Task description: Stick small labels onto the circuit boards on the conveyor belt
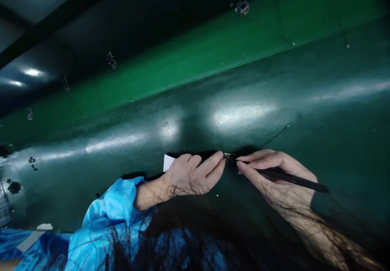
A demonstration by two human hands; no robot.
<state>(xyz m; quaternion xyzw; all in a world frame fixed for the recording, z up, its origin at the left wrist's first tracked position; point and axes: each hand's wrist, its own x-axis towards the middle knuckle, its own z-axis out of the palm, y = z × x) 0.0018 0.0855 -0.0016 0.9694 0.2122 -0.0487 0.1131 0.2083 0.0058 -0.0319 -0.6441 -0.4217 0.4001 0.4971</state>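
Hands: both low at centre, fingertips nearly meeting over one small part on the dark green counter [304,112].
Left hand [190,175]: fingers curled, forefinger and thumb stretched forward to pinch or steady the left end of the small component [229,157]; wrist out of a shiny blue sleeve [115,210].
Right hand [271,173]: closed in a pen grip on a slim black tool [292,178], tip aimed at the component, shaft trailing off to the right over the back of the hand.
Component: tiny, dark, with faint glints, too small to identify; lying on or just above the counter, between the two sets of fingertips, touching the left forefinger.
White slip [168,162]: pale corner showing just behind the left knuckles, partly hidden; held or merely lying there, cannot tell.
Thin wire [274,136]: dark strand running up and right from near the component across the counter.
Green strip [213,51]: brighter band beyond the counter, carrying several small assemblies [242,7] spaced well apart along it.
Left edge: a few dark specks and small parts [14,187] on the counter, well apart from the hands.
Progress, as judged: part positioned and steadied, tool tip brought to it; work on the part apparently under way, not finished; part not yet set down free of the fingers, tool not yet laid aside.
Foreground: dark loose strands of hair across the lower frame, blurring the right forearm.
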